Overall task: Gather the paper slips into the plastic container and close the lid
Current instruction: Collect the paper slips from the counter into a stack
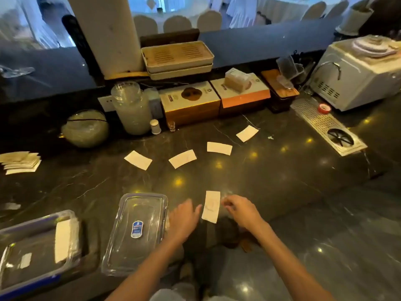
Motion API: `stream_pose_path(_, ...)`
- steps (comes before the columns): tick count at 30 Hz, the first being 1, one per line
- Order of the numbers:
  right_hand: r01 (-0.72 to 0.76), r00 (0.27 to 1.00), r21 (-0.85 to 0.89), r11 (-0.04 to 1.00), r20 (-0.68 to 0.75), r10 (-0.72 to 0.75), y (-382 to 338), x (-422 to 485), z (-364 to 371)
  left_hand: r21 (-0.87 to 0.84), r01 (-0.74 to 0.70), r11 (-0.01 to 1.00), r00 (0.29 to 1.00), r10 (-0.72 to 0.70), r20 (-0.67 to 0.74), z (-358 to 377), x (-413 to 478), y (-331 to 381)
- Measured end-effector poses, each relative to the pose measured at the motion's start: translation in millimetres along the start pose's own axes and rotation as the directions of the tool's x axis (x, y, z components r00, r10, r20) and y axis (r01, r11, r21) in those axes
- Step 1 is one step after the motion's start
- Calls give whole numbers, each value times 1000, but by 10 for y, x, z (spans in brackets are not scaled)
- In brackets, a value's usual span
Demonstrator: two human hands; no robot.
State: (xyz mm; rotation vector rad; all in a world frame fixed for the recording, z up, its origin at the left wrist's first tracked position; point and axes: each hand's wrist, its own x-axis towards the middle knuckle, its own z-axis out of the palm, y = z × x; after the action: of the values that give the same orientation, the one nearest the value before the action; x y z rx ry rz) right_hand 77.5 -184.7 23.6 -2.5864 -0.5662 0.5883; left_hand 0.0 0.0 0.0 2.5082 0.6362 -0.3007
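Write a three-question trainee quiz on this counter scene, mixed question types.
1. How many loose paper slips lie in the arc beyond the hands?
2. True or false: the clear container left of the hands already holds several slips.
3. Which side of the nearest slip is the left hand on: A left, B right?

Key:
1. Four, from across to.
2. False; it looks empty, showing only a blue label.
3. A; the right hand is on the other side.

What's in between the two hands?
One paper slip lies on the dark counter between the left hand and the right hand, seen in the head view. Neither hand clearly grips it.
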Motion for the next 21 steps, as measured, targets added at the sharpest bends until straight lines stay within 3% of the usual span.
stream_pose_path(4,168,977,-258,951,172,-126,-71,493,92,69,84,994,985,-94,147,282,113,154)
stream_pose_path(7,374,914,-409,832,313,-256,-51,825,248,40,171,984,963,-176,206,453,210,230)
stream_pose_path(11,527,828,-437,729,458,-324,87,1024,410,12,325,946,929,-321,186,628,199,345)
stream_pose_path(18,664,734,-415,622,521,-436,256,1254,364,15,469,883,879,-468,94,817,190,507)
stream_pose_path(21,680,718,-376,629,512,-471,296,1289,335,-22,505,863,861,-501,90,841,208,496)
